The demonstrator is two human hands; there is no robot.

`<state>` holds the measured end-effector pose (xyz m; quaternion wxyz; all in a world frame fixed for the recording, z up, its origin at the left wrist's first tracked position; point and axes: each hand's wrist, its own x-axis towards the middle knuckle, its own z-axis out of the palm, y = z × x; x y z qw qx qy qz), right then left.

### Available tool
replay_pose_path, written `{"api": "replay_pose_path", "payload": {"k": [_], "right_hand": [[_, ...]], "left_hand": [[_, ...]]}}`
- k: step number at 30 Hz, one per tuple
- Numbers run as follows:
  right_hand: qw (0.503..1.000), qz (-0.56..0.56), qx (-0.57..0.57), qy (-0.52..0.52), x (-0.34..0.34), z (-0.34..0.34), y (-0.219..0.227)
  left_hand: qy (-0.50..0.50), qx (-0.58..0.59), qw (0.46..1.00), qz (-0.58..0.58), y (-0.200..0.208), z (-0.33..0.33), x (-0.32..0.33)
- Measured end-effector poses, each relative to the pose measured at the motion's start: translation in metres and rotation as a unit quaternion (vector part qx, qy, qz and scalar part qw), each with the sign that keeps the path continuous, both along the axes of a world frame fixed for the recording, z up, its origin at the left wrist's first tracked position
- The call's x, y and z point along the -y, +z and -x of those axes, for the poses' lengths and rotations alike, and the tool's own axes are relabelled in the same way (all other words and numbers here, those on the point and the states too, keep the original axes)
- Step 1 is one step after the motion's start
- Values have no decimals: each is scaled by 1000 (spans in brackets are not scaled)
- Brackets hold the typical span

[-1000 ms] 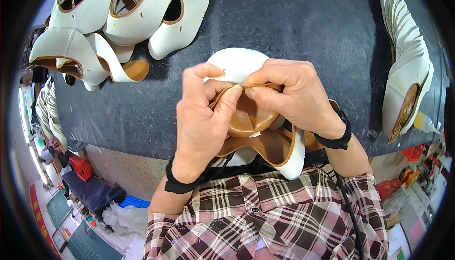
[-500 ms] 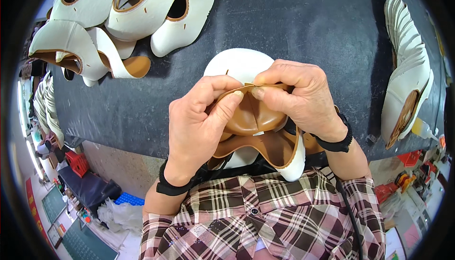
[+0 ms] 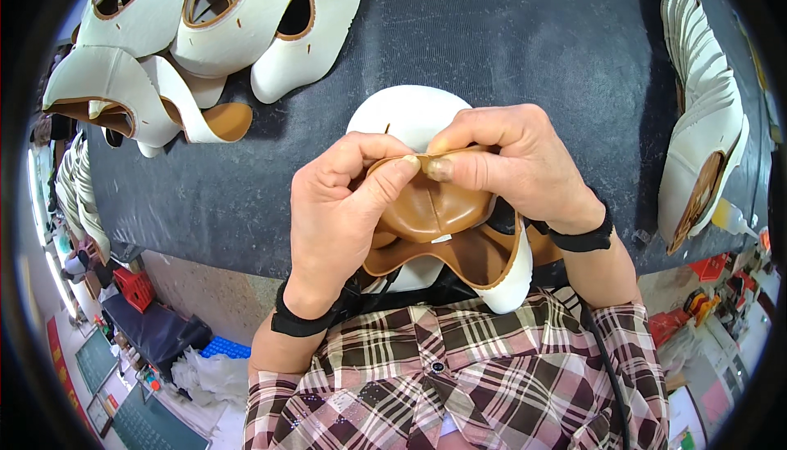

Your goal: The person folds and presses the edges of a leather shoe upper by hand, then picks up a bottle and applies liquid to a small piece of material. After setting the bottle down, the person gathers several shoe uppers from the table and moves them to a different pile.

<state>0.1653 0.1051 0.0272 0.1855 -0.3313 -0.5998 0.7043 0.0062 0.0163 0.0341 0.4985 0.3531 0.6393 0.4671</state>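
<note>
A shoe upper [image 3: 434,208] with a smooth tan lining and a white outer is held up near the table's front edge. My left hand [image 3: 348,204] pinches its folded top edge between thumb and forefinger. Close beside it, my right hand [image 3: 512,159] grips the same edge, thumb on the tan side. A centre seam runs down the lining, with a small white tag at its lower end. Under and beyond my hands lies another white piece [image 3: 410,114] with a small dark slit; whether it joins the held upper is hidden. A white-and-tan strap part [image 3: 512,274] curves down toward me.
The dark table [image 3: 508,32] has a ribbed surface. Several white uppers [image 3: 225,40] are heaped at the far left. A nested stack of white uppers [image 3: 701,106] stands at the right, near a squeeze bottle [image 3: 732,216]. A red crate [image 3: 134,288] sits below the table's left side.
Both hands keep their pinch on the upper's edge. My right fingers have shifted slightly left, closer to the left ones. The whole view has moved a little.
</note>
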Motion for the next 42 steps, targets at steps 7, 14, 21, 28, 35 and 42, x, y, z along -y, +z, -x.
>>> {"api": "replay_pose_path", "payload": {"k": [7,14,21,28,35,42], "right_hand": [[991,130,-11,-30,4,2,-5],[997,51,21,-47,8,3,6],[998,34,43,-36,3,1,8],[995,27,85,-34,5,1,4],[998,-11,29,-62,7,1,-2],[993,-91,59,-38,2,0,-4]], "left_hand": [[39,-277,944,-175,-6,-9,9],[-22,-274,949,-156,-9,-4,2],[-49,-199,970,-132,-9,-1,-3],[-54,-202,972,-112,-7,-3,-6],[-69,-169,979,-94,-10,0,-9],[-82,-212,970,-88,-6,-5,-12]]}}
